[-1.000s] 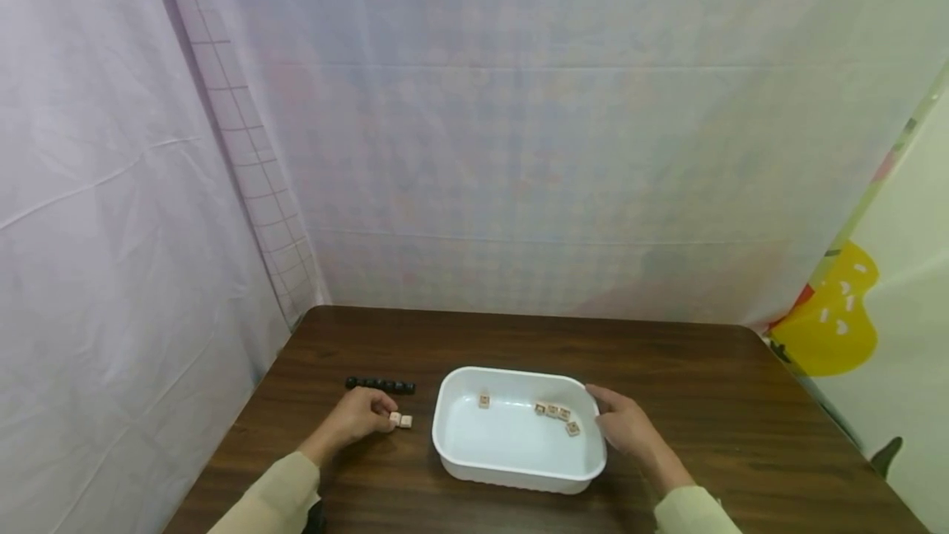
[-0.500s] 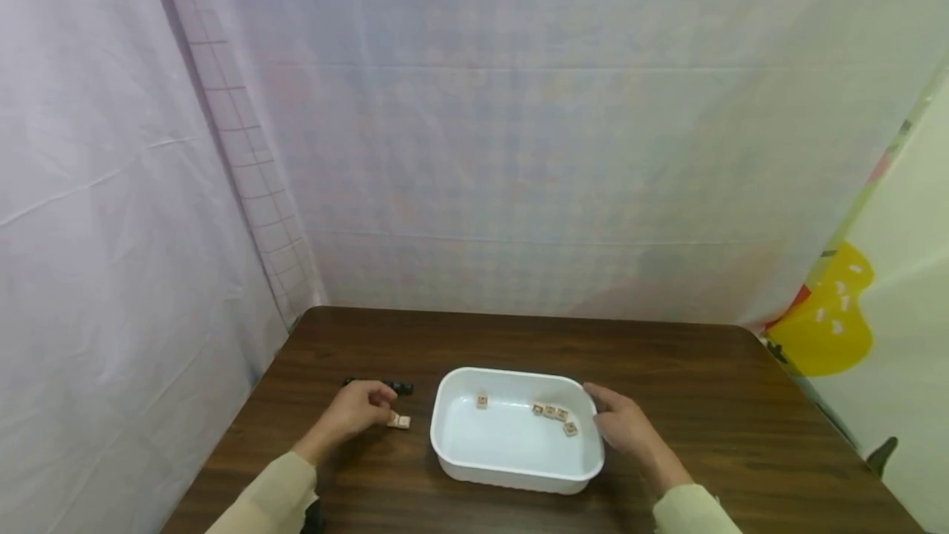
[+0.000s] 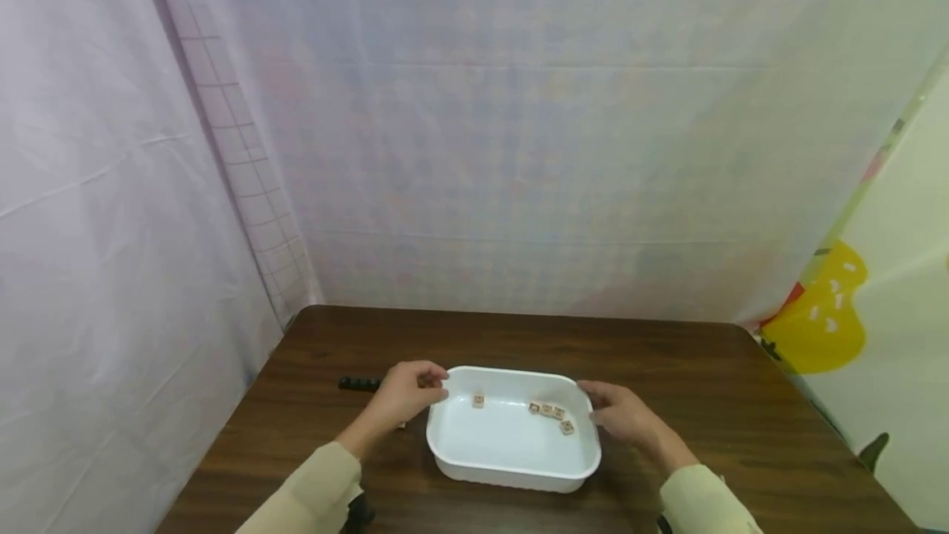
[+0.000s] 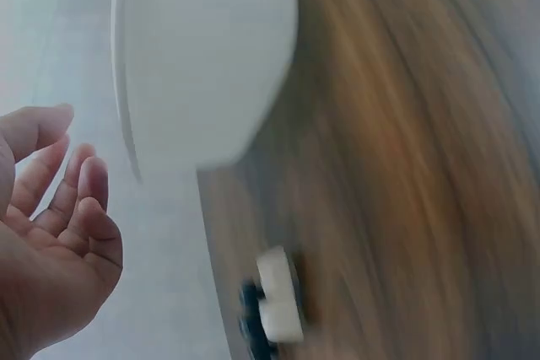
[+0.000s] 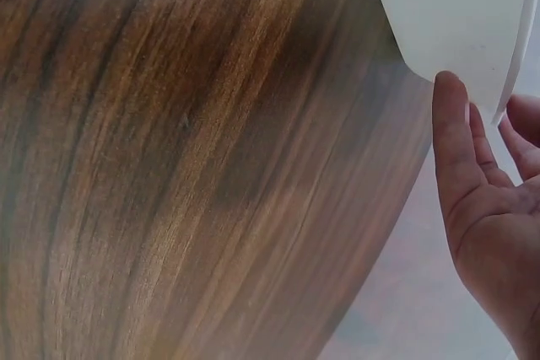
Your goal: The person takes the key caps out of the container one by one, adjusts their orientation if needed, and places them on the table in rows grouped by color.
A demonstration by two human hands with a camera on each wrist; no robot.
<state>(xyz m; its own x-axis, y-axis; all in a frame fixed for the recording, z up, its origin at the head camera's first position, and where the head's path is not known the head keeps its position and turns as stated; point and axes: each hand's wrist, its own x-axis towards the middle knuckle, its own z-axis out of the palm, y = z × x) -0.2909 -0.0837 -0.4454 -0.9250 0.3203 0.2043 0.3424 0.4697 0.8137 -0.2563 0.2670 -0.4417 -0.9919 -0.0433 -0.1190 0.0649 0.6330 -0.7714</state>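
Far left on the wooden table: a row of small black cubes, partly hidden behind the left hand. Just near of them, a pale wooden tile, blurred in the left wrist view and almost wholly covered by the hand in the head view. Left hand at the far left corner of the white tub, fingers loosely bent and apart in the wrist view, gripping nothing; a gap visible there between them and the tub wall. Impossible to tell from the head view whether the fingertips touch the rim.

In the middle of the table, the tub itself, upright, holding five small wooden tiles: one tile alone toward the far left, four tiles clustered toward the far right.

At the tub's right end, the right hand, relaxed and mostly straight, thumb tip against the outer wall just under the rim, fingers over the rim, clasping nothing firmly. To the far right, a yellow patterned curtain.
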